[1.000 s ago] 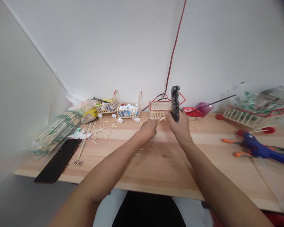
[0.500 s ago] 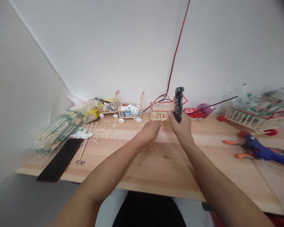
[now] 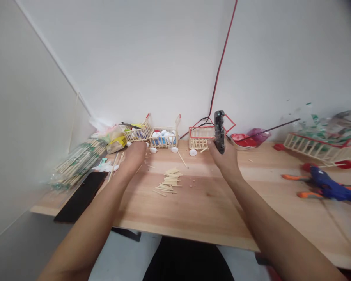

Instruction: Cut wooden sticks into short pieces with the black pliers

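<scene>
My left hand reaches over the scattered short stick pieces on the left of the table. Its fingers are hidden behind the back of the hand, so what they hold, if anything, cannot be seen. My right hand is closed round an upright black tool with pale smears on it; its exact kind does not show. Behind that tool stands a small stick-built cart with a red-edged top and white wheels. Between my hands a loose pile of short wooden sticks lies on the wooden table.
Two small stick carts with contents stand along the wall. At left are bagged sticks and a black slab. At right lie a blue tool, orange handles, a larger cart and a red-lined bowl.
My left hand has moved left from the middle of the table to the scattered sticks. The pile it was covering now shows. My right hand still holds the black tool upright.
</scene>
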The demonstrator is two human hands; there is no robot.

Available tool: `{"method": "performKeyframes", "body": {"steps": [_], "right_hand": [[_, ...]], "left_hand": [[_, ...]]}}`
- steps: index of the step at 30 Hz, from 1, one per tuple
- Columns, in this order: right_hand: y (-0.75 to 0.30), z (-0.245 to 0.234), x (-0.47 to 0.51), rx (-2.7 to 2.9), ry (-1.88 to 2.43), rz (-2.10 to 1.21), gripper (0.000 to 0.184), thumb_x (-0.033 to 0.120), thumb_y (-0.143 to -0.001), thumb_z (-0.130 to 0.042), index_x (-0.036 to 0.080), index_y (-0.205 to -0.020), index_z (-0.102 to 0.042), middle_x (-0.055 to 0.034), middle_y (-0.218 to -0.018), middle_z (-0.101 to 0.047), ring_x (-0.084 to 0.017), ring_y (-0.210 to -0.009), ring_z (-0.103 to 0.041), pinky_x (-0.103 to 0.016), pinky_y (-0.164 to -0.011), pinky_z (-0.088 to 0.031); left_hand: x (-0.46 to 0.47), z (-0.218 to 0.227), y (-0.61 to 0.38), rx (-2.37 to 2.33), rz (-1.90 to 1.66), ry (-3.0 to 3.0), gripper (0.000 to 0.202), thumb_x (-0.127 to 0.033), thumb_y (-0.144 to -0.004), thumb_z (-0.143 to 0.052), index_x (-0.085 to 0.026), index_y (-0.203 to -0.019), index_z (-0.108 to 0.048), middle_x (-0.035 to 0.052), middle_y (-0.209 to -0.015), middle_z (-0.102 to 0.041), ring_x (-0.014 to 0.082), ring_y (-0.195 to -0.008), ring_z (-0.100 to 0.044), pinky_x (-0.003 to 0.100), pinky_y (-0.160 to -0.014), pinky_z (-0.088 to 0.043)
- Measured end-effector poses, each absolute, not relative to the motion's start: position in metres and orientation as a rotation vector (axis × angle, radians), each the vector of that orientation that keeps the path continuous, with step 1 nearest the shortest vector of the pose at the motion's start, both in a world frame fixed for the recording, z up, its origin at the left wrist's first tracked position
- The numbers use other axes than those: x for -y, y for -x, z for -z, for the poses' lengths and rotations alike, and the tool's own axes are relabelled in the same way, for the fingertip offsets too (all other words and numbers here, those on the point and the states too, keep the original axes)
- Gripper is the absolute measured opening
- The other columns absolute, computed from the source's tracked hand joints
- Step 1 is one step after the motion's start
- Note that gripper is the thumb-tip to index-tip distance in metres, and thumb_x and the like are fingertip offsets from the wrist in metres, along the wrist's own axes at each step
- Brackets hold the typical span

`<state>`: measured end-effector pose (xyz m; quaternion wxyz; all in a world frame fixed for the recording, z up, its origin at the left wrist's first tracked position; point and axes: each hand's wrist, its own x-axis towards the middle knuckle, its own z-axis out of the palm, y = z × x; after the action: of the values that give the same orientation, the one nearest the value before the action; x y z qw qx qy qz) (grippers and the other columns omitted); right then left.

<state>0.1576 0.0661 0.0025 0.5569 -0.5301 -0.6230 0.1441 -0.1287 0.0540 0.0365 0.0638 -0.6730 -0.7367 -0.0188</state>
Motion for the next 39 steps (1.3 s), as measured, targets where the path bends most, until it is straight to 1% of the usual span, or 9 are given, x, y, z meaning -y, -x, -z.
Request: {"method": "performKeyframes", "body": {"steps": [5, 10, 12, 16, 19, 25, 30, 34, 39], "right_hand": [[-0.155, 0.004, -0.067, 1.489, 1.278, -0.345, 0.034, 0.052, -0.08, -0.055, 0.018, -0.077, -0.061, 0.0001, -0.061, -0.053, -0.018, -0.062, -0.051, -0.031, -0.061, -0.038], [-0.155, 0.007, -0.068, 1.518, 1.303, -0.343, 0.035, 0.052, -0.08, -0.056, 0.018, -0.079, -0.062, 0.0002, -0.061, -0.054, -0.019, -0.062, -0.052, -0.031, -0.061, -0.038], [-0.156, 0.006, -0.068, 1.524, 1.292, -0.327, 0.034, 0.051, -0.081, -0.056, 0.018, -0.08, -0.061, -0.0002, -0.062, -0.055, -0.019, -0.062, -0.053, -0.031, -0.061, -0.038], [-0.157, 0.003, -0.068, 1.542, 1.272, -0.278, 0.031, 0.049, -0.083, -0.054, 0.019, -0.077, -0.059, -0.0001, -0.062, -0.055, -0.018, -0.061, -0.051, -0.03, -0.06, -0.038], [-0.156, 0.002, -0.067, 1.543, 1.267, -0.265, 0.03, 0.049, -0.082, -0.055, 0.02, -0.075, -0.058, 0.0004, -0.06, -0.054, -0.018, -0.061, -0.05, -0.03, -0.059, -0.037], [-0.156, 0.002, -0.066, 1.563, 1.259, -0.277, 0.03, 0.049, -0.083, -0.054, 0.02, -0.077, -0.058, 0.001, -0.061, -0.053, -0.017, -0.06, -0.05, -0.029, -0.06, -0.037], [-0.156, 0.004, -0.066, 1.577, 1.244, -0.253, 0.032, 0.05, -0.085, -0.054, 0.019, -0.08, -0.059, 0.0003, -0.063, -0.055, -0.017, -0.061, -0.051, -0.029, -0.06, -0.037], [-0.156, 0.005, -0.067, 1.596, 1.234, -0.236, 0.031, 0.05, -0.085, -0.054, 0.02, -0.082, -0.059, -0.0009, -0.067, -0.058, -0.019, -0.064, -0.054, -0.029, -0.062, -0.038], [-0.156, 0.004, -0.067, 1.594, 1.252, -0.238, 0.03, 0.05, -0.085, -0.053, 0.021, -0.08, -0.058, -0.0006, -0.064, -0.057, -0.019, -0.063, -0.054, -0.03, -0.061, -0.037]], "left_hand": [[-0.052, -0.021, 0.089, 2.201, 0.228, 2.15, 0.031, -0.021, -0.091, -0.04, -0.014, -0.098, -0.07, 0.016, -0.104, -0.071, 0.0275, -0.102, -0.065, 0.034, -0.084, -0.048], [-0.064, -0.005, 0.019, 2.206, 0.152, 2.376, 0.035, -0.036, -0.09, -0.053, -0.011, -0.107, -0.069, 0.0203, -0.108, -0.07, 0.0304, -0.107, -0.064, 0.035, -0.086, -0.049], [-0.067, -0.004, 0.004, 2.244, 0.131, 2.378, 0.033, -0.03, -0.09, -0.053, -0.01, -0.111, -0.068, 0.0215, -0.112, -0.068, 0.03, -0.109, -0.064, 0.034, -0.086, -0.05], [-0.066, -0.003, -0.005, 2.316, 0.124, 2.36, 0.034, -0.013, -0.088, -0.044, -0.009, -0.113, -0.067, 0.0218, -0.115, -0.067, 0.0274, -0.108, -0.065, 0.033, -0.085, -0.05], [-0.067, -0.003, -0.003, 2.366, 0.133, 2.33, 0.035, -0.013, -0.087, -0.045, -0.01, -0.115, -0.065, 0.0225, -0.115, -0.067, 0.028, -0.11, -0.064, 0.034, -0.086, -0.05], [-0.079, -0.009, 0.0, 2.494, 0.111, 2.257, 0.036, -0.016, -0.079, -0.059, -0.011, -0.114, -0.065, 0.0218, -0.114, -0.068, 0.0287, -0.111, -0.064, 0.033, -0.086, -0.05], [-0.074, -0.009, -0.006, 2.501, 0.133, 2.265, 0.036, -0.015, -0.082, -0.055, -0.012, -0.117, -0.064, 0.0208, -0.12, -0.066, 0.0267, -0.112, -0.064, 0.031, -0.085, -0.05], [-0.069, -0.011, -0.006, 2.466, 0.129, 2.284, 0.035, -0.014, -0.085, -0.051, -0.012, -0.118, -0.063, 0.0209, -0.121, -0.066, 0.0263, -0.113, -0.063, 0.032, -0.088, -0.049], [-0.072, -0.011, -0.003, 2.482, 0.154, 2.285, 0.033, -0.011, -0.081, -0.054, -0.01, -0.111, -0.066, 0.0232, -0.117, -0.067, 0.0288, -0.114, -0.063, 0.033, -0.088, -0.048]]}}
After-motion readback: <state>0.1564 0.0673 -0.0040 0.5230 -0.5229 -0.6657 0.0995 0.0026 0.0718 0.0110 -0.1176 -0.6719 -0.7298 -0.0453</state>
